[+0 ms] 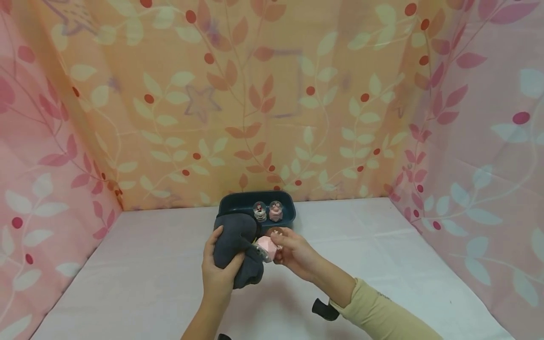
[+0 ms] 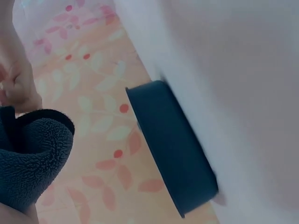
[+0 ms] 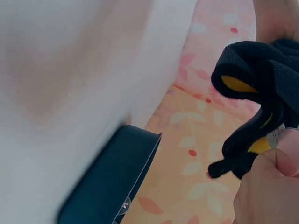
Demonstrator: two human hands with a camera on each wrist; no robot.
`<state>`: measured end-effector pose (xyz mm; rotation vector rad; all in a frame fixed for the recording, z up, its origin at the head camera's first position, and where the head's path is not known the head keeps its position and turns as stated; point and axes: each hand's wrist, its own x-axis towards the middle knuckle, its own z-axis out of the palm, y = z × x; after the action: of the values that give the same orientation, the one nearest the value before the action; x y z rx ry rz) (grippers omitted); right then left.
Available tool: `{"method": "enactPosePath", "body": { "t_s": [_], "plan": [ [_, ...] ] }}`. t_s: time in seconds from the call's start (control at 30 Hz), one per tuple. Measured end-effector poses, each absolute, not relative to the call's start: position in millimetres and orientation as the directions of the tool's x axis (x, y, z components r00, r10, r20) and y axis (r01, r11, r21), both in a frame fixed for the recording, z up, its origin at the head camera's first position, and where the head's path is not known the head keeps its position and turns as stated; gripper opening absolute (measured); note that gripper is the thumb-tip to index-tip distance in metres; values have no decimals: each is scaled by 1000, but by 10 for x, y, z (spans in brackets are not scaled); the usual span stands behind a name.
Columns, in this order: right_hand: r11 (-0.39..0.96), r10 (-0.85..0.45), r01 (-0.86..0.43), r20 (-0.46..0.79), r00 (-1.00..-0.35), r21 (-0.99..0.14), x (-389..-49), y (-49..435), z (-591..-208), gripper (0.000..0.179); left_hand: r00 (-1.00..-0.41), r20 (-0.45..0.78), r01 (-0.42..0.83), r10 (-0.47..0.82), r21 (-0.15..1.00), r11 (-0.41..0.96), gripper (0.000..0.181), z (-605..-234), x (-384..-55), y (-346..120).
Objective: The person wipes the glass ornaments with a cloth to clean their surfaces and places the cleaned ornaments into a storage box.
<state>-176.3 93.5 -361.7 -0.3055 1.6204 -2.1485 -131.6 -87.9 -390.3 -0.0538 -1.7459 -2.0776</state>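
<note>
My left hand (image 1: 218,274) grips a thick dark blue-grey cloth (image 1: 233,236), bunched in folds, with its thumb laid over the front. In the right wrist view, yellow shows inside the folds of this fleecy cloth (image 3: 243,60). My right hand (image 1: 299,252) pinches a small snow globe with a pink faceted base (image 1: 267,246). The clear dome of the globe points toward the cloth and overlaps its edge. Both hands are in front of a dark teal tray (image 1: 233,198). Fingers partly hide the globe.
Inside the tray stand two more small snow globes, one with a white base (image 1: 260,213) and one pink (image 1: 276,213). White cloth covers the table (image 1: 148,269). Leaf-patterned curtains (image 1: 255,104) enclose the back and both sides. A black wrist mount (image 1: 325,310) sticks out below my right forearm.
</note>
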Motion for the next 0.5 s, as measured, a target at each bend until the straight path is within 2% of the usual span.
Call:
{"method": "enactPosePath", "body": {
  "t_s": [0.3, 0.5],
  "plan": [
    [-61, -332, 77, -53, -942, -995, -1942, 894, -3660, 49, -922, 233, 291, -308, 944, -155, 74, -3904, -1305, -1151],
    [-52, -228, 77, -63, -972, -996, -2105, 844, -3678, 49, -921, 228, 294, -317, 939, -178, 74, -3917, -1278, -1242]
  ]
}}
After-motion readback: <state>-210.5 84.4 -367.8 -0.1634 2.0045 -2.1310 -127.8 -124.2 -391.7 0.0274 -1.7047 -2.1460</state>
